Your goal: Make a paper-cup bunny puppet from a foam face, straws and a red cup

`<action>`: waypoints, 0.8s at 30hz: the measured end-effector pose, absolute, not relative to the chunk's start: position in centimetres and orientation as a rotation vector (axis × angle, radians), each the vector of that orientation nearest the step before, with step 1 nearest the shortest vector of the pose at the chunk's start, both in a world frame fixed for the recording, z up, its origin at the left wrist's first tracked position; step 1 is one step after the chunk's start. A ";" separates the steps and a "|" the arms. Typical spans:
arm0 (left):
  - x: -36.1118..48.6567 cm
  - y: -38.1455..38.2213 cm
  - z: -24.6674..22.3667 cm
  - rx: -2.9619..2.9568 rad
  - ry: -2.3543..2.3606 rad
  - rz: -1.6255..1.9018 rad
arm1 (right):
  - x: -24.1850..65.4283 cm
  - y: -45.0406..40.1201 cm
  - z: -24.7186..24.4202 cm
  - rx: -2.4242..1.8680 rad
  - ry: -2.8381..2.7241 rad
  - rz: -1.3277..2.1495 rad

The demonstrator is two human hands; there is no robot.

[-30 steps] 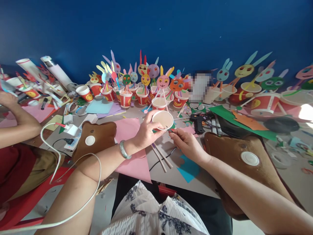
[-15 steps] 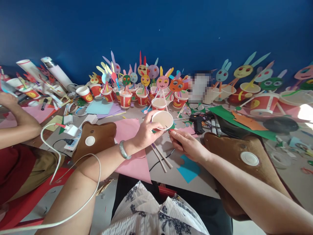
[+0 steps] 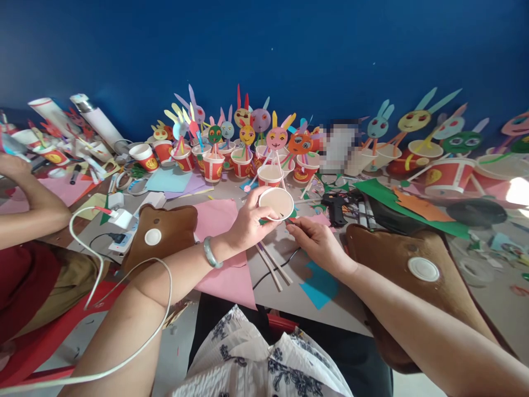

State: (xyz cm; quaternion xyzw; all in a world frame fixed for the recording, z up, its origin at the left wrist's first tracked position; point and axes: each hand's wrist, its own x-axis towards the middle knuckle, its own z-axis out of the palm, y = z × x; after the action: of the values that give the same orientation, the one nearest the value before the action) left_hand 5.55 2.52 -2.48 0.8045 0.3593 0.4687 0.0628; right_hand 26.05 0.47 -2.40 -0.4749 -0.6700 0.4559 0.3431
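Note:
My left hand (image 3: 254, 216) is wrapped around a paper cup (image 3: 276, 203), its pale inside and white rim tilted toward me. My right hand (image 3: 316, 238) is closed in a pinch on a thin dark tool (image 3: 290, 222) at the near side of the cup; most of the tool is hidden by the fingers. A small dark point shows inside the cup, low on its wall. Below the hands, two pale sticks (image 3: 273, 267) lie on the table beside a blue paper scrap (image 3: 319, 284).
Cups with paper rabbit faces, such as a pink one (image 3: 276, 139), stand along the blue wall. A black glue gun (image 3: 335, 207) lies right of the hands. Brown cushion-like pouches (image 3: 165, 223) flank me. A white cable crosses my left arm. Another person's arm (image 3: 37, 207) is at left.
The dark point inside the cup has shifted slightly and looks a little larger. My right hand has tilted slightly at the cup's side. My left hand keeps its hold.

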 end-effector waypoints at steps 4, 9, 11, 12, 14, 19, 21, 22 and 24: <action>5.5 2.4 -2.2 2.445 1.068 1.430 | 26.0 0.4 -2.3 -1.183 -1.595 1.554; 5.5 2.4 -2.2 2.446 1.063 1.421 | 25.9 0.5 -2.4 -1.181 -1.626 1.467; 5.5 2.4 -2.2 2.456 1.068 1.413 | 25.9 0.4 -2.4 -1.220 -1.680 1.290; 5.5 2.4 -2.2 2.458 1.071 1.412 | 25.9 0.4 -2.4 -1.224 -1.673 1.300; 5.5 2.4 -2.2 2.460 1.071 1.425 | 25.9 0.4 -2.3 -1.189 -1.597 1.502; 5.5 2.3 -2.0 2.472 1.040 1.453 | 25.9 0.5 -2.3 -1.137 -1.598 1.587; 5.5 2.3 -2.0 2.478 1.043 1.430 | 25.9 0.4 -2.4 -1.189 -1.688 1.331; 5.5 2.3 -2.1 2.478 1.041 1.428 | 25.8 0.4 -2.4 -1.208 -1.703 1.259; 5.4 2.3 -2.1 2.472 1.032 1.450 | 25.8 0.2 -2.4 -1.199 -1.674 1.324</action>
State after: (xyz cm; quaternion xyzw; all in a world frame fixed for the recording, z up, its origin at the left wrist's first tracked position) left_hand 5.44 2.32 -2.09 0.8106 0.3383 0.4756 0.0478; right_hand 25.75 0.24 -2.40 -0.4607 -0.6430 0.5085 0.3401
